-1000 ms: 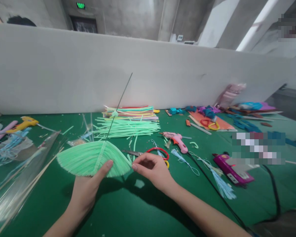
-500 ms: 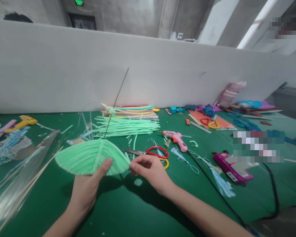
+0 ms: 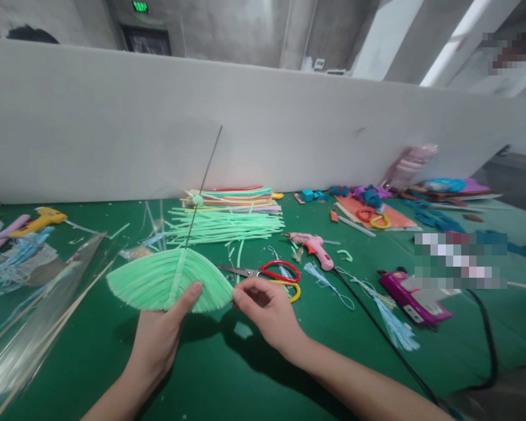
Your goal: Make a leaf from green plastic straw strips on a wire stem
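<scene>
My left hand [image 3: 160, 336] grips a light green fringed fan-shaped piece [image 3: 158, 279] from below, thumb pressed on its middle rib. A thin dark wire [image 3: 204, 181] rises from that rib toward the grey wall. My right hand [image 3: 267, 310] pinches the right tip of the green piece with fingers closed. Both hands hover just above the green table [image 3: 228, 374]. Red-handled scissors [image 3: 269, 273] lie right behind my right hand.
Loose green strips [image 3: 223, 227] and a stack of coloured sheets [image 3: 236, 199] lie behind. A pink glue gun [image 3: 313, 248] with a black cord, a purple tool [image 3: 409, 298], blue tassels [image 3: 394, 330], a yellow glue gun [image 3: 41, 219] and clear plastic wrap [image 3: 30, 327] surround the hands.
The green piece and both hands have shifted slightly right; the wire tilts a little differently. The grip is the same.
</scene>
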Tool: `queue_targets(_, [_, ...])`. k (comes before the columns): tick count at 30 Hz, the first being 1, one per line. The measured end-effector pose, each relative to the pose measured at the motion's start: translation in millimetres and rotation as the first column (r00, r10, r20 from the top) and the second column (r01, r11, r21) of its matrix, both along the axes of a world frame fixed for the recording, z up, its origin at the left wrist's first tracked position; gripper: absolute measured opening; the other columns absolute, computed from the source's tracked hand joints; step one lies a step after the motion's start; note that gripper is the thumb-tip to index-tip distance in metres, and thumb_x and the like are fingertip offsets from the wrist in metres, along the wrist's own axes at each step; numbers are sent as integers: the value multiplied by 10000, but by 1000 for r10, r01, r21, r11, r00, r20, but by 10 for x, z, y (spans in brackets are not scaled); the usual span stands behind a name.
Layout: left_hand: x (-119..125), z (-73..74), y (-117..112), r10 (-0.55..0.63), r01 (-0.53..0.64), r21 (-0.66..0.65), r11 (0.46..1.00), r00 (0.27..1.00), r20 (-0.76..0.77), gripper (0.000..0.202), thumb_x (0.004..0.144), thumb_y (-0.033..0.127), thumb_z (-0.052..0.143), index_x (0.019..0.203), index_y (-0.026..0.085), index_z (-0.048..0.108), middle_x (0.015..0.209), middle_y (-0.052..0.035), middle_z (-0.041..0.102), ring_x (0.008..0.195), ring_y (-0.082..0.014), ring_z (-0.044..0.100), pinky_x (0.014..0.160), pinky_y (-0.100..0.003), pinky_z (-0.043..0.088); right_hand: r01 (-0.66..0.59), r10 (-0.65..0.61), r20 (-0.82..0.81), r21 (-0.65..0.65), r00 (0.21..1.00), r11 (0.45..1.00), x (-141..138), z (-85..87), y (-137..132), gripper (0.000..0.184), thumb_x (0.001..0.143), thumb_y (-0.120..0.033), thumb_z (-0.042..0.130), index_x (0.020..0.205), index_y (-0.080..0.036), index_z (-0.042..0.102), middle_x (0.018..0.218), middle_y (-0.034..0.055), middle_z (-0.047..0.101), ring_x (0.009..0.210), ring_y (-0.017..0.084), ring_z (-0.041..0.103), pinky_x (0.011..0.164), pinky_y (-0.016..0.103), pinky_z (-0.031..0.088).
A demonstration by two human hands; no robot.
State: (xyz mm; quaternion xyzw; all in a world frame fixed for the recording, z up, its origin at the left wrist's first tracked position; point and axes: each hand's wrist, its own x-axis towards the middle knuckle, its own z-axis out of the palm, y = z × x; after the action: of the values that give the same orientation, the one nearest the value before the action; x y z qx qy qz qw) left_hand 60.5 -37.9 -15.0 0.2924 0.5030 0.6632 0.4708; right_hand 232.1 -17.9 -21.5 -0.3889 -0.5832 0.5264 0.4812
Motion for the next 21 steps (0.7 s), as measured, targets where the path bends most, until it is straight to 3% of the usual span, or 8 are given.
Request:
queue_targets(4, [15, 26, 12, -48, 49, 38, 998, 999, -8, 532, 619, 270, 837, 1117, 204, 660, 983, -38, 729, 935, -248, 674, 861, -368, 536, 2, -2, -6, -7, 1000, 1000, -3, 4, 0, 245, 785, -419, 669, 745, -177, 660, 651, 3, 632, 604, 123, 573, 583, 236, 476])
queue_targets(10, [0, 31, 33, 7, -7, 54, 999, 1000, -7, 589, 626, 234, 834, 1177, 248, 627, 1118, -28, 696, 1078, -243, 629, 961, -364, 488, -63, 57, -77, -82, 995, 995, -5, -47, 29, 349, 815, -510, 617, 750, -172, 674, 683, 21, 668, 656, 142, 629, 658, 267, 512])
queue_targets(15, [-6, -2, 12, -69, 71, 47, 996, 997, -47, 514, 681, 233, 804, 1165, 211, 634, 1099, -46, 702, 1021, -240, 651, 924, -360, 510, -52, 47, -59, -87, 997, 995, -18, -62, 24, 278, 767, -447, 696, 770, -170, 667, 669, 3, 655, 628, 127, 607, 616, 241, 482])
queue_targets(21, [18, 40, -8, -162, 173, -37, 984, 965, 204, 535, 702, 215, 794, 1206, 202, 613, 1037, -48, 718, 966, -241, 675, 833, -351, 562, -24, 22, -17, -93, 1000, 995, -27, -35, 12, 297, 780, -453, 679, 718, -163, 666, 622, 3, 643, 595, 128, 593, 584, 236, 462])
